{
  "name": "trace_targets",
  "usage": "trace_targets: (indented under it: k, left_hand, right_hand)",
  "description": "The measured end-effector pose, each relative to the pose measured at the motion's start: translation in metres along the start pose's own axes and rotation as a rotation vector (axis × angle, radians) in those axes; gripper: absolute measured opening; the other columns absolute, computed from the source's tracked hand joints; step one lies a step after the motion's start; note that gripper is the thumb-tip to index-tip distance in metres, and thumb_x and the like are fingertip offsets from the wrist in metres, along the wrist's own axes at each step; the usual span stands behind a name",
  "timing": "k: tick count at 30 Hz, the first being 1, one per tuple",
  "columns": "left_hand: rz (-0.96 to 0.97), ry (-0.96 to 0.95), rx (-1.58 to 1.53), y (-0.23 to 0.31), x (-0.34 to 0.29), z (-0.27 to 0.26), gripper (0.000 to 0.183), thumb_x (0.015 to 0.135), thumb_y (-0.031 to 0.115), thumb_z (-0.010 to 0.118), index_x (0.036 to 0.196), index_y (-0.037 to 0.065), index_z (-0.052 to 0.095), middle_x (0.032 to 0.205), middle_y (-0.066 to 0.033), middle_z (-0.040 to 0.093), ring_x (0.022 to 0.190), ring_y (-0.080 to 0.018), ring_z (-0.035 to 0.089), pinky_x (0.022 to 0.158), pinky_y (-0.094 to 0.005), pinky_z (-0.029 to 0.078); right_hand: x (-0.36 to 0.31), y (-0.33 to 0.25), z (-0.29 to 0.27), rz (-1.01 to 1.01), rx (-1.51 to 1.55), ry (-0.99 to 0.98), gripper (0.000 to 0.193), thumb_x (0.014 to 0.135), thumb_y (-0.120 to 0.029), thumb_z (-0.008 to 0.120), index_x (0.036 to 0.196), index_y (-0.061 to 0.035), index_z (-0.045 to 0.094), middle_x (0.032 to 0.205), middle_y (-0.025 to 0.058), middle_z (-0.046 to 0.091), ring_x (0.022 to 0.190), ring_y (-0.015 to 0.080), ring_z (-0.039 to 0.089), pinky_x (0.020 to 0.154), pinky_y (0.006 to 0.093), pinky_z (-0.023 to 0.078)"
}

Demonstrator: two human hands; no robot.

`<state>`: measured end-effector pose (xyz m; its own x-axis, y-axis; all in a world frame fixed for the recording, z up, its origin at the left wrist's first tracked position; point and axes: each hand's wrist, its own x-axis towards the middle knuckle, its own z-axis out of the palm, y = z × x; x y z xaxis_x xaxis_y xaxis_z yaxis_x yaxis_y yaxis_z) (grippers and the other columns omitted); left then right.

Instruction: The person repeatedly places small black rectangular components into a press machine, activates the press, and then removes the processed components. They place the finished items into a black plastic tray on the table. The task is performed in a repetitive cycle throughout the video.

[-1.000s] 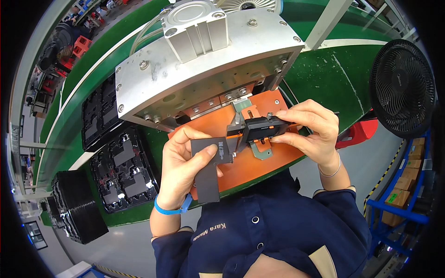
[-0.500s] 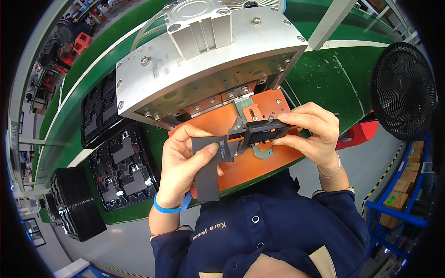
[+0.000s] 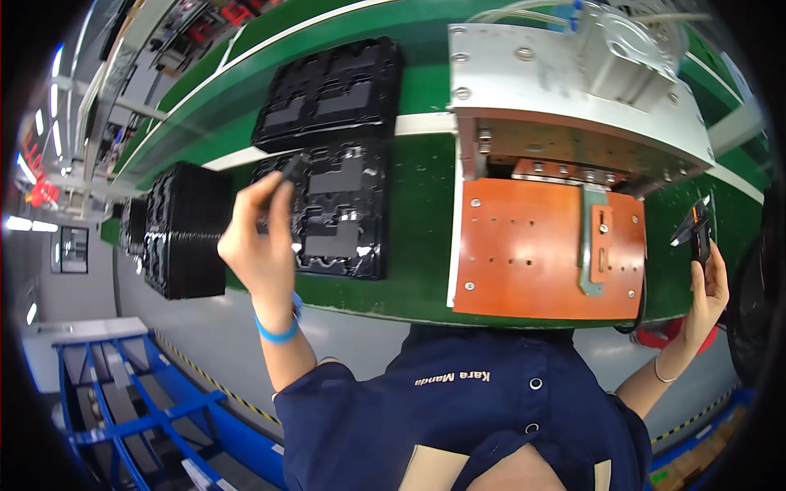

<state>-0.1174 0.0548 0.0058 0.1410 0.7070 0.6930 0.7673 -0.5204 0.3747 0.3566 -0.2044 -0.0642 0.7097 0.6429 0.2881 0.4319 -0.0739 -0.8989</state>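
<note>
My left hand (image 3: 260, 237) is raised over the near black plastic tray (image 3: 372, 245). Pinched in its fingertips is a dark grey flat piece (image 3: 296, 168), seen nearly edge-on and blurred. Grey flat pieces (image 3: 337, 240) lie in the tray's shaped pockets. Far to the right, beside the metal press, my right hand (image 3: 711, 286) grips a small black fixture with orange parts (image 3: 698, 229) between thumb and fingers. Between the hands lies the press's orange plate (image 3: 524, 286), with a green and orange locating piece (image 3: 596, 237) on it.
The silver press head (image 3: 565, 90) overhangs the orange plate. Behind the near tray sits another black tray (image 3: 327, 90), and a tall stack of black trays (image 3: 187, 237) stands at the left. A black fan (image 3: 749, 278) is at the right edge.
The hands have moved apart: the left went left to the trays with the flat piece, the right went right with the black fixture. The view has swung left.
</note>
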Motion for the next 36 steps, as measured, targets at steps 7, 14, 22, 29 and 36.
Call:
trace_targets:
  k: [7, 14, 22, 29, 36]
  left_hand:
    - [0.229, -0.049, 0.424, -0.157, -0.013, 0.019, 0.01, 0.089, 0.005, 0.063, 0.098, 0.003, 0.066, 0.096, -0.0116, 0.071, 0.085, -0.0273, 0.07, 0.071, -0.0331, 0.057]
    - [-0.022, -0.367, 0.228, -0.163, -0.037, 0.037, 0.027, 0.093, 0.013, 0.059, 0.116, 0.0, 0.065, 0.121, -0.0222, 0.062, 0.107, -0.0352, 0.064, 0.092, -0.0384, 0.051]
    - [0.04, -0.348, 0.032, -0.124, -0.022, 0.038, 0.026, 0.089, 0.015, 0.066, 0.11, 0.0, 0.067, 0.113, -0.0156, 0.066, 0.106, -0.0322, 0.062, 0.091, -0.0374, 0.049]
    - [0.139, -0.584, 0.088, -0.104, 0.003, 0.078, 0.038, 0.068, 0.035, 0.083, 0.079, 0.006, 0.062, 0.077, -0.0062, 0.056, 0.082, -0.0259, 0.052, 0.073, -0.0366, 0.041]
    - [-0.046, -0.558, -0.31, -0.088, 0.01, 0.05, 0.032, 0.075, 0.008, 0.078, 0.069, -0.002, 0.048, 0.068, -0.0058, 0.046, 0.065, -0.0156, 0.045, 0.06, -0.0286, 0.036]
  right_hand:
    - [0.025, 0.125, -0.008, 0.085, -0.273, 0.047, 0.039, 0.084, -0.007, 0.075, 0.12, -0.0003, 0.065, 0.081, -0.0076, 0.052, 0.069, -0.0001, 0.043, 0.061, 0.0141, 0.034]
    - [0.021, 0.128, 0.013, 0.017, -0.65, 0.115, 0.041, 0.084, -0.024, 0.077, 0.119, -0.0063, 0.067, 0.082, -0.0036, 0.053, 0.065, 0.0037, 0.042, 0.055, 0.0208, 0.033]
    - [0.016, 0.112, 0.03, -0.079, -0.805, 0.123, 0.037, 0.085, -0.029, 0.073, 0.116, -0.0097, 0.068, 0.096, 0.0062, 0.059, 0.082, 0.0171, 0.057, 0.075, 0.0314, 0.046]
    - [0.017, 0.122, 0.025, -0.25, -0.793, 0.141, 0.039, 0.084, -0.026, 0.074, 0.121, -0.0146, 0.067, 0.109, 0.0114, 0.06, 0.105, 0.0264, 0.056, 0.092, 0.0363, 0.043]
    - [0.007, 0.057, 0.032, -0.124, -0.495, 0.234, 0.032, 0.084, -0.018, 0.073, 0.115, -0.0107, 0.069, 0.103, 0.0039, 0.063, 0.092, 0.0144, 0.059, 0.079, 0.0274, 0.044]
